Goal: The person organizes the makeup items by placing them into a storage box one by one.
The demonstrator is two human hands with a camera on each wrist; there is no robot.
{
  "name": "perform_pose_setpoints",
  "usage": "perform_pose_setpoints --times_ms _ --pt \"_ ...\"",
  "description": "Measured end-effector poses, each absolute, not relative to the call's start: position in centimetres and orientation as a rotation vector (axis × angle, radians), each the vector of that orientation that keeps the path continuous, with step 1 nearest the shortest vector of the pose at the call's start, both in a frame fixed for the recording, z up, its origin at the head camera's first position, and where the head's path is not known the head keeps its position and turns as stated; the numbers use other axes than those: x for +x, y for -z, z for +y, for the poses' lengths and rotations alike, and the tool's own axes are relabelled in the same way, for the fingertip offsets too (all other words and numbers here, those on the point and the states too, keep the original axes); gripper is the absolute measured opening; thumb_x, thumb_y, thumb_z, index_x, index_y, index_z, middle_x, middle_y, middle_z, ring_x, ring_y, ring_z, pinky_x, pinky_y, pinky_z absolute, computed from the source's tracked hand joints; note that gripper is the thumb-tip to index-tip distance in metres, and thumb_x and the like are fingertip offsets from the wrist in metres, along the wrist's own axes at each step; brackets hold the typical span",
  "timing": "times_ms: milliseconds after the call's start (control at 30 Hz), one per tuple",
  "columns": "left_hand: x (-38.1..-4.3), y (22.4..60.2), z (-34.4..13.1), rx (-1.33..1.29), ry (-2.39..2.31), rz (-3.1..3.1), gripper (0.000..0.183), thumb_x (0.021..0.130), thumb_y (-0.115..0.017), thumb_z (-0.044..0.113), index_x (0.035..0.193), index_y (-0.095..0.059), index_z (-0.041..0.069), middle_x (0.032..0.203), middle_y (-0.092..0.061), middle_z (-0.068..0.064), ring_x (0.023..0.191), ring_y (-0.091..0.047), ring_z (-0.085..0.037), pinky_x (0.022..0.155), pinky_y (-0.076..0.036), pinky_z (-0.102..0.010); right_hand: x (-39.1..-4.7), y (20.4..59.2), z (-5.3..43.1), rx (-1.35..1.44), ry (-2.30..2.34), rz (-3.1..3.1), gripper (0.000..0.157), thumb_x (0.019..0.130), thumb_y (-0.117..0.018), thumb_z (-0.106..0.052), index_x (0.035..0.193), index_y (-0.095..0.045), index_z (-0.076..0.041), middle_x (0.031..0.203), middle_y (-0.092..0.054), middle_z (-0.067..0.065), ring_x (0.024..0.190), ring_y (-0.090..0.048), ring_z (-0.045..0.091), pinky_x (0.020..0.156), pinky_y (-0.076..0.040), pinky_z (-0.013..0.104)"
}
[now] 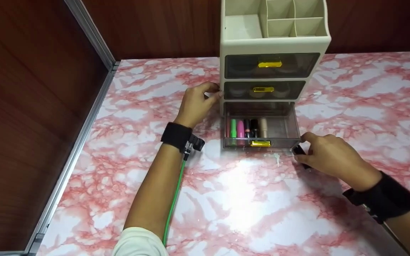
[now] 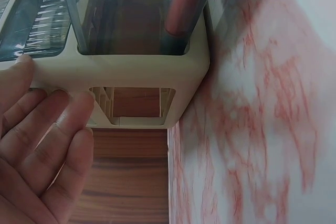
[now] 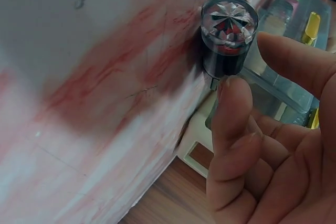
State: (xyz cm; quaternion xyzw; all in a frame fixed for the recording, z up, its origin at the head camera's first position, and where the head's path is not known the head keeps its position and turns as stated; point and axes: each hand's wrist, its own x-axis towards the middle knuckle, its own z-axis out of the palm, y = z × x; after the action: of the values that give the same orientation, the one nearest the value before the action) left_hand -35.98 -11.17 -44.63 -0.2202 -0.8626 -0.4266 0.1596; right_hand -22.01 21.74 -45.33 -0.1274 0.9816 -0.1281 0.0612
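Note:
A cream makeup organizer [image 1: 276,46] stands on the table with its bottom drawer [image 1: 283,124] pulled out. Several cosmetic tubes lie in that drawer, among them a green tube [image 1: 233,128], a pink tube [image 1: 240,128] and a beige tube [image 1: 263,128]. My left hand [image 1: 198,103] touches the organizer's left side, its fingers [image 2: 76,111] fairly straight and the thumb at the front edge. Beside the drawer's front right corner, my right hand [image 1: 329,154] pinches a black lipstick tube [image 3: 228,38] with a clear faceted end. The thumb partly covers the tube in the head view.
Above the open drawer are two closed drawers with yellow handles, the upper handle [image 1: 269,64] and the lower handle [image 1: 263,89]. Divided compartments [image 1: 294,27] form the organizer's top. A brown panel [image 1: 30,106] borders the marbled table [image 1: 119,170] on the left.

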Motion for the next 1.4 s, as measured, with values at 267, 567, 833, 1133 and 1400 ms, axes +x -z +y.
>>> perform_pose_setpoints --times_ms 267,567,833,1133,1400 --pt "-36.0 44.6 -11.2 -0.642 1.242 -2.451 0.022 0.082 -0.062 0.037 0.094 -0.066 0.019 0.088 -0.063 0.011 0.074 -0.058 -0.005 0.065 -0.045 -0.021 -22.2 45.7 21.8 -0.386 0.361 2.919 0.054 0.077 -0.067 -0.037 0.116 -0.048 -0.005 0.066 -0.059 -0.005 0.061 -0.055 0.012 0.053 -0.040 0.034" --pt "-35.9 44.5 -11.0 -0.620 1.237 -2.457 0.019 0.082 -0.063 0.034 0.093 -0.066 0.019 0.087 -0.063 0.012 0.070 -0.057 -0.002 0.064 -0.045 -0.019 -22.5 45.4 21.8 -0.419 0.316 2.905 0.040 0.076 -0.066 -0.032 0.104 -0.052 -0.008 0.063 -0.057 -0.003 0.059 -0.053 0.015 0.053 -0.039 0.035" --pt "-36.0 44.6 -11.2 -0.611 1.236 -2.444 0.020 0.081 -0.064 0.035 0.092 -0.066 0.019 0.086 -0.063 0.011 0.072 -0.057 -0.002 0.064 -0.045 -0.019 -22.3 43.0 22.3 -0.407 0.459 2.903 0.041 0.079 -0.064 -0.029 0.116 -0.049 -0.018 0.069 -0.061 -0.005 0.058 -0.054 0.012 0.052 -0.041 0.034" --pt "-35.9 44.6 -11.2 -0.615 1.247 -2.448 0.021 0.081 -0.064 0.037 0.092 -0.066 0.019 0.087 -0.063 0.011 0.068 -0.057 -0.004 0.063 -0.045 -0.021 -22.0 40.1 22.8 -0.421 0.638 2.960 0.040 0.084 -0.059 -0.031 0.120 -0.047 -0.023 0.080 -0.064 -0.002 0.069 -0.059 0.015 0.060 -0.042 0.038" --pt "-35.9 44.6 -11.1 -0.610 1.235 -2.456 0.021 0.081 -0.063 0.038 0.092 -0.066 0.019 0.087 -0.063 0.012 0.065 -0.058 -0.004 0.062 -0.046 -0.020 -22.0 39.9 22.9 -0.450 0.847 2.877 0.039 0.087 -0.056 -0.029 0.124 -0.043 -0.027 0.084 -0.062 0.001 0.069 -0.057 0.016 0.057 -0.040 0.032"
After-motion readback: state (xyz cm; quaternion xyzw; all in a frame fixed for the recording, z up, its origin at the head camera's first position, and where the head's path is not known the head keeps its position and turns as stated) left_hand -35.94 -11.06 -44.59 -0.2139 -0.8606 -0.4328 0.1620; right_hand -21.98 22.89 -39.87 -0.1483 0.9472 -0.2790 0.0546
